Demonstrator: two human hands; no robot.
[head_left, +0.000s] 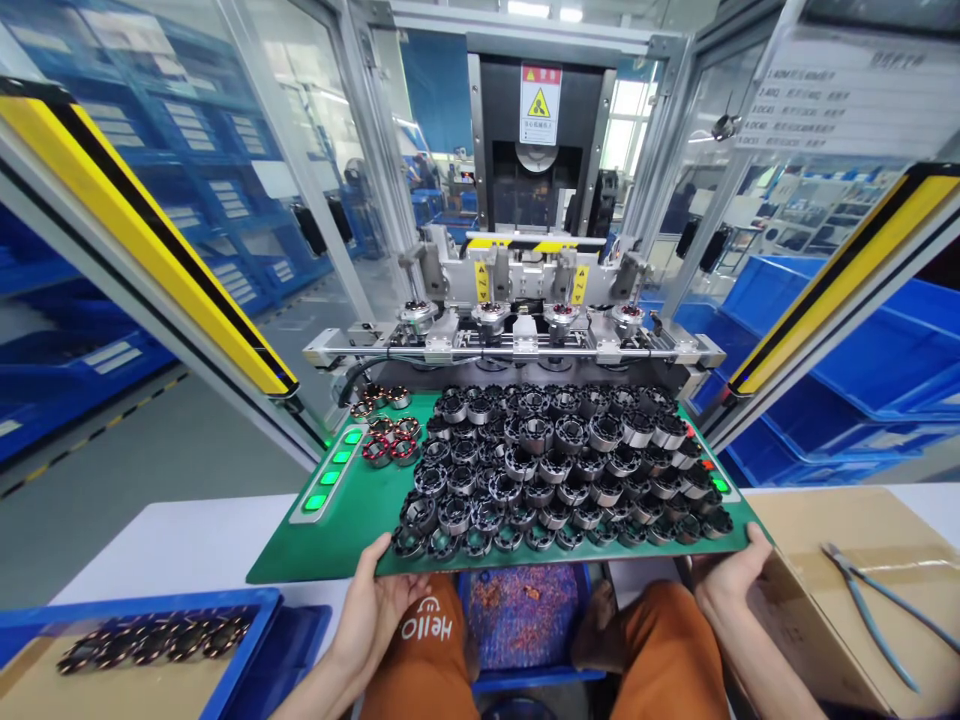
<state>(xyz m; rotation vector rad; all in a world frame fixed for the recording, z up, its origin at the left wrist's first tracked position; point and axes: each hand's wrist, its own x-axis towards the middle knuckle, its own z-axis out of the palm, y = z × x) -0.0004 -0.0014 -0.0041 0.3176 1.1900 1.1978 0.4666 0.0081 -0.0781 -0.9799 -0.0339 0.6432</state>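
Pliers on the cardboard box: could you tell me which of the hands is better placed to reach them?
Probably the right hand: it grips the tray at its right corner, beside the cardboard box where the pliers lie. The left hand holds the opposite corner.

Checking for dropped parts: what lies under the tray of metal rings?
The left hand and right hand grip the tray. Beneath it show a green deck and a blue bin of reddish bits; the deck directly under it is covered.
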